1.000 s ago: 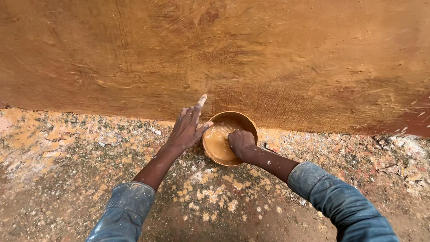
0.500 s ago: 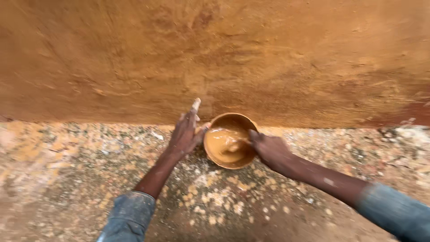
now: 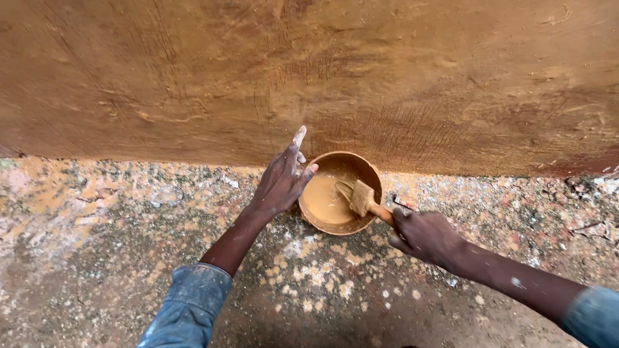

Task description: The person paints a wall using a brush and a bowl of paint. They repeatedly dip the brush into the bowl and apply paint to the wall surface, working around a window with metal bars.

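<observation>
At the foot of the ochre mud wall (image 3: pixel 400 77), the left hand (image 3: pixel 280 183), fingers spread, steadies the rim of a full, likely heavy, slop-prone bowl (image 3: pixel 340 192) of clay wash on the speckled ground (image 3: pixel 97 245), while the right hand (image 3: pixel 425 235) grips the slick brush (image 3: pixel 361 198) by its handle.

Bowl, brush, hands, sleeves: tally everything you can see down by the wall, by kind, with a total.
Bowls: 1, the round bowl of tan liquid on the ground.
Brushes: 1, the brush, bristles in the bowl, held by the right hand.
Hands: 2, with the left hand at the bowl's rim.
Blue sleeves: 2.
Total: 6.
</observation>
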